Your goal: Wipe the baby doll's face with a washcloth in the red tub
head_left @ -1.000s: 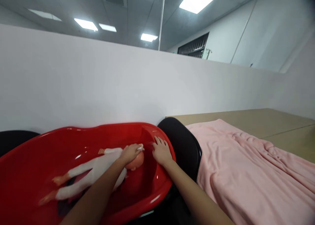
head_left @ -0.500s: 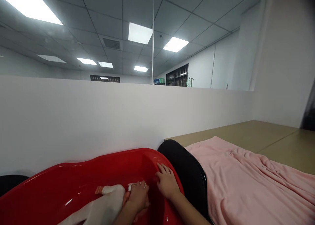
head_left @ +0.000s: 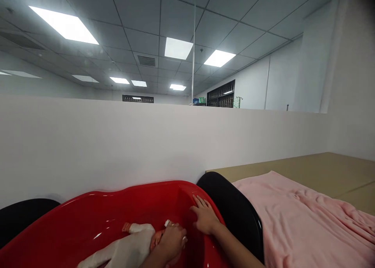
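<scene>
Left hand (head_left: 172,240) was curled over the doll's head, fingers closed around it, a small white bit pinched at the fingertips. Right hand (head_left: 205,218) lay flat with fingers spread against the inner wall of the red tub (head_left: 88,217), just right of the doll. One doll (head_left: 129,249), in white clothing, lay lengthwise inside the tub with its head toward the tub's right end; its lower half ran out of the frame. Whether the tub held water: couldn't tell, only glossy highlights on the plastic.

Right of the tub, touching its rim, sat a black rounded chair back (head_left: 234,209); a second black shape (head_left: 23,217) showed at the tub's left end. Further right of the tub, one pink towel (head_left: 307,221) was spread, rumpled, over a tan surface (head_left: 322,170).

Behind the tub ran a white partition wall (head_left: 117,143). Above it: grey tiled ceiling with lit light panels (head_left: 64,25), and a dark barred opening (head_left: 221,98) in the far wall.

Count: two hands, one tub, one doll, one towel, two black shapes.
</scene>
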`<state>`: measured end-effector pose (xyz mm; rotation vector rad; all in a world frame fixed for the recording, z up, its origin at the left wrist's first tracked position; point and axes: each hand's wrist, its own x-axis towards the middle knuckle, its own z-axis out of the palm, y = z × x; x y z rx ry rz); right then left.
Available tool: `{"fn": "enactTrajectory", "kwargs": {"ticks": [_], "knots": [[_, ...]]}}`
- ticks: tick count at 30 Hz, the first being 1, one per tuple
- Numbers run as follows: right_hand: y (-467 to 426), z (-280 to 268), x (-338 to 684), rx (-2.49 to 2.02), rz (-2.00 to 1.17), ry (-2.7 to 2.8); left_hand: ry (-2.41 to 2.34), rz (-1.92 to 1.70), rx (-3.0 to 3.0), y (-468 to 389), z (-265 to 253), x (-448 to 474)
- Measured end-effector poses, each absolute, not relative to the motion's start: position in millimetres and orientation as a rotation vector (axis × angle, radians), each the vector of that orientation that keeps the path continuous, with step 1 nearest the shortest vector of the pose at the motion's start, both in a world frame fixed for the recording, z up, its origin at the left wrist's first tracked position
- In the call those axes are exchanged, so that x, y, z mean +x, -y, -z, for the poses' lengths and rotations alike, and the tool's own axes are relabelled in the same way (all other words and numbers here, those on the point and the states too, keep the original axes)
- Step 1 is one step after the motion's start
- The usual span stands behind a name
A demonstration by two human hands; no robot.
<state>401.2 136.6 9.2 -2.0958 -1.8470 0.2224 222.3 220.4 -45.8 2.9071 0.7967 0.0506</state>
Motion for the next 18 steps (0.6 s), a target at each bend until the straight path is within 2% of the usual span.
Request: {"fn": "enactTrajectory", "kwargs": {"ticks": [8,13,18], "knots": [[-147.8,-4.1,407.5,-2.085,-0.207,1.848,-1.045,-0.294,2.382,-269.2,49.6,187.4],[-144.8,-4.7,407.5,-2.103,-0.201,1.836,-1.178,-0.191,2.379,-296.0,69.1,152.2],[-143.7,-6.6,405.6,-2.124,-0.191,1.839,-1.369,-0.24,2.446,-289.4,48.4,127.0]]}}
